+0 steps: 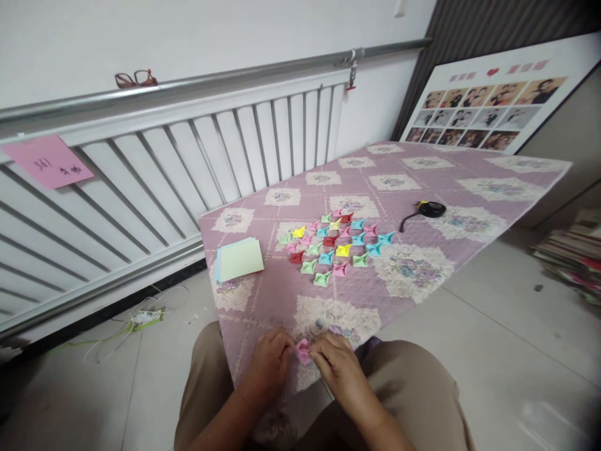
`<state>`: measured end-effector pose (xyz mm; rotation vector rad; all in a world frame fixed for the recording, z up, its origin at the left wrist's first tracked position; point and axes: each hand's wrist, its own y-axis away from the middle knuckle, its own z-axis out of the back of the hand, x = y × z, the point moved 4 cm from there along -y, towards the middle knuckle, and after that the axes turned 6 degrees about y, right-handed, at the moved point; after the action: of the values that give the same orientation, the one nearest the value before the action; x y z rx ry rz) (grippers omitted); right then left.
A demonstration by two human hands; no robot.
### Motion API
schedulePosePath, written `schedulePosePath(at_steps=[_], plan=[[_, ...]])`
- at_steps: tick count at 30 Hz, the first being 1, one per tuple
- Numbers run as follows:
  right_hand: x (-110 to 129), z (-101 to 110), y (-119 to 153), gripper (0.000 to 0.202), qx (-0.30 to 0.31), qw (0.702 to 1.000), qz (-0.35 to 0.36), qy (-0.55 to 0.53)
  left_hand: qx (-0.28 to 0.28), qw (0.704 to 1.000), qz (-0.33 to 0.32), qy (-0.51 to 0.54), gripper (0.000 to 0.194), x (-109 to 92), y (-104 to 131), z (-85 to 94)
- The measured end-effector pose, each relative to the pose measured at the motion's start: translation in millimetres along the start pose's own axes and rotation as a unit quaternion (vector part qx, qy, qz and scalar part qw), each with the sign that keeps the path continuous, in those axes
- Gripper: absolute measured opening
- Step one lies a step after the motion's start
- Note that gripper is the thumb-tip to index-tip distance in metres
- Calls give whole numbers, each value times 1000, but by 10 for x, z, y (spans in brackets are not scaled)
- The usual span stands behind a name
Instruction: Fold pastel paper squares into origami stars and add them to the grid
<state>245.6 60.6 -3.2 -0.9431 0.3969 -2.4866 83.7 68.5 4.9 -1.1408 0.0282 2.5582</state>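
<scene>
A pink folded paper piece (303, 351) is held between my two hands at the near edge of the cloth-covered table. My left hand (273, 358) pinches its left end, and my right hand (335, 362) pinches its right end. Beyond them, several small folded paper pieces in green, pink, blue, yellow and red, such as a green one (322, 279), stand in slanting rows. To their left lies a stack of square paper sheets (241, 259) with a pale green one on top.
The table (277, 285) has a purple flowered cloth. A black and yellow coiled item (431, 208) lies at the right. A white radiator (178, 163) runs along the far left side. A photo board (488, 103) leans at the back right; glasses (136, 79) rest on the pipe.
</scene>
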Motion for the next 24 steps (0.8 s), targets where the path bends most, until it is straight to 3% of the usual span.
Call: schedulePosePath(at_steps=[4,16,24], plan=[[25,33,-21,16,3,1000,-17,-20,-4,1000,11,-6,17,17,16,-4],[75,-11,-5,13,30,999,-33,-15,-5,997,-64,-46,11,5,47,-77],[106,-17,-19,16,-5,1000,-19,9,-22,996,-68,-48,10,32,63,-83]])
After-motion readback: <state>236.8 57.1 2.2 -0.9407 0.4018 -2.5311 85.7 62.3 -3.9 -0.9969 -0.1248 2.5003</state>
